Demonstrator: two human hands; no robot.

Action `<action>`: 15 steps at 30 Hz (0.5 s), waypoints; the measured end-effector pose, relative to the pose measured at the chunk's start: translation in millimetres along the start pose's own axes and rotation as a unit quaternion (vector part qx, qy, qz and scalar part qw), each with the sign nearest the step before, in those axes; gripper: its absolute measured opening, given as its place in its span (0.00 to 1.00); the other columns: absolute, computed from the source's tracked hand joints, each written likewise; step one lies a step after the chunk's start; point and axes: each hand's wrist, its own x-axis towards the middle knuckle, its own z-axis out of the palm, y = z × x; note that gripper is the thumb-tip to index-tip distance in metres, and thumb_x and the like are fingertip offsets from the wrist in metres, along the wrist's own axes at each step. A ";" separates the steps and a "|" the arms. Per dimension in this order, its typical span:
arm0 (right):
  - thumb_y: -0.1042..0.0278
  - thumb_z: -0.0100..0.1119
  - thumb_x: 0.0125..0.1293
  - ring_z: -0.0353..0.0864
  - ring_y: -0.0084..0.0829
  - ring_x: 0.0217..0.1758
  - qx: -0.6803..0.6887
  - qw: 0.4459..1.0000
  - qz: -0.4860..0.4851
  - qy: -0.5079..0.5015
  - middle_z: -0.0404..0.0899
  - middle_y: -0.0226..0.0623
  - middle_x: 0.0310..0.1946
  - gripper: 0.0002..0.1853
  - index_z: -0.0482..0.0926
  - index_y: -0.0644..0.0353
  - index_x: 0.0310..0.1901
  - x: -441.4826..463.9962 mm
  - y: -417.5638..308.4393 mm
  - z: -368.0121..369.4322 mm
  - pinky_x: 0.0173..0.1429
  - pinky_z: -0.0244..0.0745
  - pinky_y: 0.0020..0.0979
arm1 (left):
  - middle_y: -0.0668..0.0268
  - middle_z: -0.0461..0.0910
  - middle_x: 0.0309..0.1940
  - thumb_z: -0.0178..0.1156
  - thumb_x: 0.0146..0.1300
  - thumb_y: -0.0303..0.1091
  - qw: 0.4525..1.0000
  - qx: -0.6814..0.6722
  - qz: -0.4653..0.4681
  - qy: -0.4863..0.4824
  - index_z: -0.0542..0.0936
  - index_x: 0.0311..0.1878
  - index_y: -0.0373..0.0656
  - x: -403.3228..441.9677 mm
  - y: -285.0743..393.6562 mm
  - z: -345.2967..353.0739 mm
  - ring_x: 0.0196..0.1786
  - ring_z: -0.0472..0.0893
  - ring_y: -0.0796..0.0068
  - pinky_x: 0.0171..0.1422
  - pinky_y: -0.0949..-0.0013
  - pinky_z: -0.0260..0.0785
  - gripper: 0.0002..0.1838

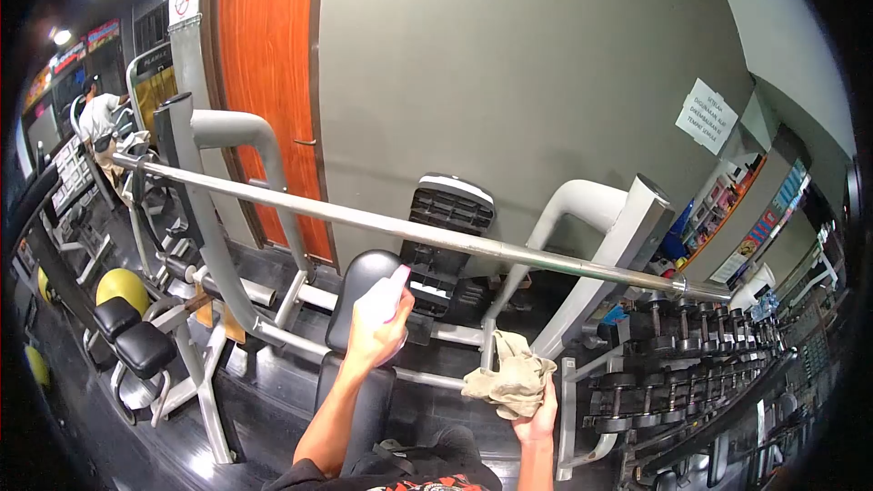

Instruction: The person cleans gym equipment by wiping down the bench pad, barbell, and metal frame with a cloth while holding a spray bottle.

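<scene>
My left hand [375, 332] is closed round a white and pink spray bottle [386, 300], held above the black padded bench [368, 265]. In my right hand [538, 414] is a crumpled beige cloth [514, 375], bunched over the fingers. The long metal barbell [400, 227] lies across the bench's grey uprights, beyond both hands, and neither hand touches it. The lower pad of the bench runs down beside my left forearm toward my body.
Racks of dumbbells [677, 336] stand at the right. Another padded machine [143, 345] and a yellow ball [122, 289] are at the left. Farther back at the left is another person [98, 118]. A red-brown door [268, 82] is set in the grey wall.
</scene>
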 end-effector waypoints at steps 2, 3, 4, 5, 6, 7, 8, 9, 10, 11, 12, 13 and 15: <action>0.47 0.34 0.76 0.72 0.39 0.66 -0.001 1.000 -0.006 -0.001 0.71 0.38 0.64 0.28 0.65 0.55 0.68 7.6 -0.1 4.3 0.68 0.69 0.45 | 0.64 0.76 0.28 0.61 0.64 0.27 1.000 -0.001 -0.012 -0.006 0.78 0.49 0.39 12.5 0.9 4.5 0.26 0.75 0.75 0.33 0.72 0.69 0.11; 0.47 0.35 0.76 0.71 0.39 0.66 -0.010 1.000 -0.020 -0.004 0.70 0.38 0.65 0.27 0.65 0.55 0.68 11.6 -2.5 9.5 0.68 0.69 0.45 | 0.59 0.78 0.29 0.61 0.63 0.28 1.000 -0.001 -0.021 -0.010 0.79 0.49 0.38 18.9 3.5 6.4 0.31 0.79 0.64 0.41 0.67 0.71 0.12; 0.47 0.35 0.76 0.71 0.39 0.66 -0.018 0.999 -0.035 -0.006 0.70 0.38 0.65 0.27 0.64 0.54 0.68 15.3 -4.8 16.1 0.69 0.68 0.44 | 0.59 0.78 0.29 0.61 0.63 0.28 1.000 -0.001 -0.021 -0.012 0.79 0.49 0.38 24.1 2.5 7.5 0.31 0.79 0.64 0.41 0.67 0.71 0.12; 0.47 0.35 0.76 0.71 0.39 0.66 -0.017 0.999 -0.036 -0.004 0.70 0.38 0.65 0.27 0.64 0.54 0.68 18.2 -7.8 23.8 0.69 0.68 0.44 | 0.58 0.78 0.29 0.61 0.63 0.29 0.999 0.005 -0.041 -0.024 0.79 0.47 0.37 28.7 1.4 8.6 0.31 0.79 0.64 0.41 0.68 0.71 0.10; 0.48 0.36 0.76 0.71 0.39 0.66 -0.011 0.999 -0.048 -0.005 0.70 0.38 0.65 0.27 0.64 0.54 0.68 21.2 -11.9 32.5 0.69 0.68 0.44 | 0.58 0.78 0.29 0.61 0.63 0.30 0.998 0.012 -0.059 -0.035 0.79 0.44 0.36 32.9 0.3 9.8 0.32 0.79 0.64 0.41 0.68 0.72 0.09; 0.48 0.37 0.76 0.71 0.39 0.66 -0.005 0.998 -0.062 -0.007 0.70 0.38 0.65 0.27 0.64 0.54 0.68 25.3 -14.4 38.4 0.69 0.68 0.44 | 0.58 0.78 0.29 0.61 0.63 0.30 0.998 0.011 -0.057 -0.037 0.79 0.44 0.36 36.5 -0.6 10.8 0.32 0.79 0.64 0.41 0.68 0.72 0.09; 0.48 0.37 0.76 0.72 0.39 0.66 -0.010 0.997 -0.072 -0.018 0.70 0.37 0.65 0.27 0.64 0.54 0.68 29.7 -16.3 39.6 0.69 0.68 0.43 | 0.58 0.78 0.29 0.61 0.64 0.31 0.999 0.001 -0.036 -0.039 0.78 0.41 0.36 38.9 -0.7 11.6 0.32 0.79 0.65 0.41 0.69 0.72 0.08; 0.48 0.37 0.76 0.72 0.39 0.66 -0.009 0.997 -0.074 -0.016 0.70 0.37 0.65 0.27 0.64 0.54 0.68 34.0 -18.0 43.3 0.69 0.68 0.43 | 0.58 0.78 0.29 0.61 0.65 0.31 0.999 -0.009 -0.016 -0.041 0.78 0.39 0.36 41.8 -0.7 12.0 0.32 0.79 0.65 0.41 0.69 0.72 0.08; 0.47 0.38 0.76 0.72 0.38 0.65 -0.014 0.995 -0.096 -0.014 0.70 0.37 0.65 0.27 0.64 0.54 0.68 37.9 -20.1 48.7 0.68 0.69 0.43 | 0.58 0.78 0.29 0.61 0.65 0.31 0.999 -0.009 -0.015 -0.043 0.78 0.39 0.36 44.6 0.2 12.5 0.32 0.79 0.65 0.41 0.69 0.72 0.08; 0.47 0.38 0.75 0.72 0.38 0.65 -0.020 0.993 -0.118 -0.011 0.70 0.37 0.64 0.27 0.65 0.54 0.68 40.4 -21.7 54.2 0.68 0.69 0.43 | 0.59 0.78 0.28 0.61 0.65 0.31 0.999 -0.004 -0.017 -0.040 0.78 0.39 0.36 46.0 1.5 12.7 0.31 0.79 0.65 0.40 0.69 0.71 0.07; 0.48 0.39 0.75 0.72 0.37 0.65 -0.023 0.991 -0.130 -0.006 0.71 0.37 0.64 0.27 0.64 0.54 0.68 42.8 -23.9 60.5 0.67 0.69 0.42 | 0.59 0.78 0.27 0.60 0.65 0.31 0.999 0.001 -0.021 -0.037 0.78 0.39 0.37 47.6 0.9 12.6 0.30 0.79 0.65 0.40 0.69 0.71 0.07; 0.48 0.39 0.75 0.72 0.37 0.65 -0.023 0.991 -0.130 -0.004 0.71 0.37 0.64 0.27 0.64 0.54 0.68 47.7 -24.4 64.4 0.67 0.69 0.42 | 0.59 0.78 0.27 0.60 0.65 0.31 0.999 0.000 -0.022 -0.040 0.78 0.39 0.37 49.0 -2.0 12.5 0.30 0.79 0.65 0.40 0.69 0.71 0.07; 0.49 0.40 0.76 0.72 0.37 0.65 -0.038 0.984 -0.172 -0.004 0.70 0.37 0.64 0.27 0.64 0.55 0.68 58.0 -27.4 71.2 0.68 0.69 0.42 | 0.60 0.77 0.25 0.60 0.66 0.31 0.998 0.026 -0.006 -0.048 0.78 0.39 0.37 51.6 -8.1 14.1 0.28 0.78 0.69 0.38 0.69 0.71 0.06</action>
